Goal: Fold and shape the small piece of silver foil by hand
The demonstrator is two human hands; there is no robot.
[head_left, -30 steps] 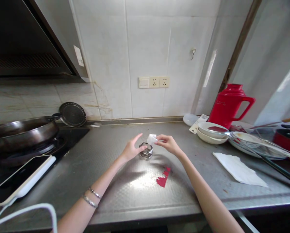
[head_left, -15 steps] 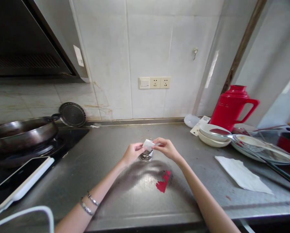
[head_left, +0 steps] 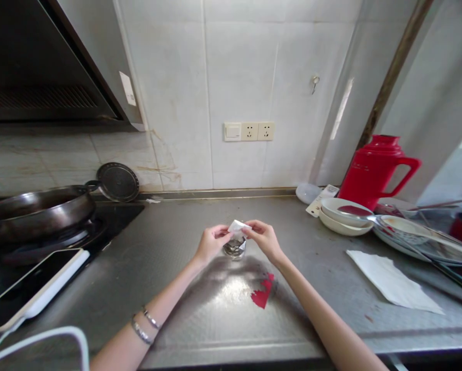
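Has shifted the left hand (head_left: 209, 245) off the small glass (head_left: 234, 248) onto the white packet (head_left: 237, 226), now pinched in closed fingertip grips by left and right hand (head_left: 264, 238) just above that glass on the tabletop (head_left: 176, 268), near red scraps (head_left: 262, 296).

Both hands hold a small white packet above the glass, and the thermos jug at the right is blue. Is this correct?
Not quite: the head view shows the thermos jug is red, not blue. The left hand and right hand do hold the small white packet above the glass.
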